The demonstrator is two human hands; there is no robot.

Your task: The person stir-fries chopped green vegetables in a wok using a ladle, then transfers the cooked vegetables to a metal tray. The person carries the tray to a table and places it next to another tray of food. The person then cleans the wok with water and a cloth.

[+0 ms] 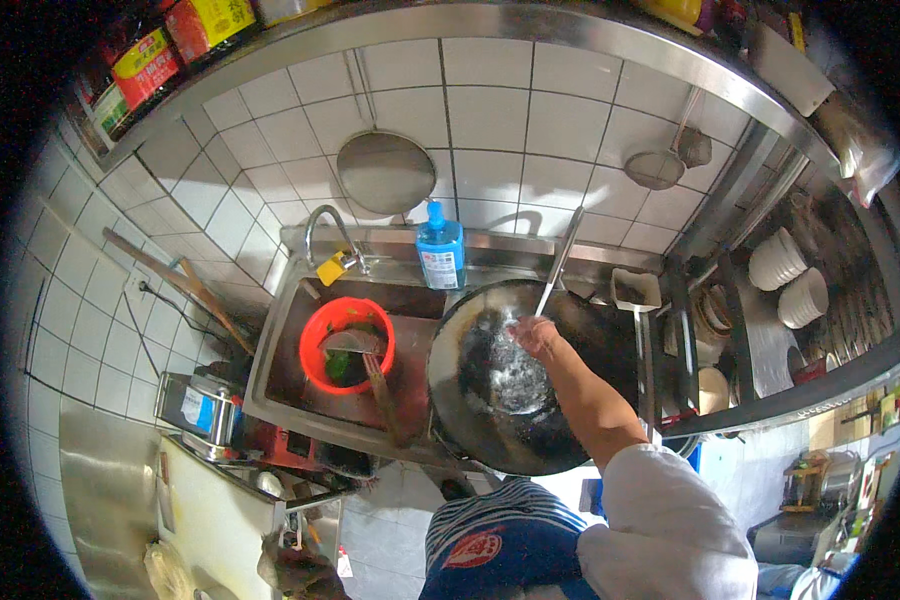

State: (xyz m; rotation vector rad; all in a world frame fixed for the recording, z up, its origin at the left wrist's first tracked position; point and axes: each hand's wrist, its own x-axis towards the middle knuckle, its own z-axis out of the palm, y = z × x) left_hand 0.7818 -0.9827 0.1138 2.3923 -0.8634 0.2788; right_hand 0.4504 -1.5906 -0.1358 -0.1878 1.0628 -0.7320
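Note:
My right hand (pixel 534 335) is inside a large dark wok (pixel 607 322), above a patch of white foam or suds (pixel 514 375). A long metal handle (pixel 562 255) slants over the wok's far rim, and its lower end meets the hand in this view. Blur hides the fingers, so I cannot tell whether they grip it or something else. At the lower left, a dark blurred shape (pixel 304 570) may be my left hand; what it touches is unclear. In the sink (pixel 412 330), left of the wok, stands a red-orange plastic bucket (pixel 385 365) containing green leaves and a ladle-like utensil (pixel 352 343).
Behind the sink stand a curved faucet (pixel 311 232) and a blue pump bottle (pixel 440 259). A round strainer (pixel 386 172) hangs on the tiled wall. To the right, a metal shelf (pixel 757 360) holds stacked white bowls (pixel 802 296). A white-topped counter (pixel 210 510) lies lower left.

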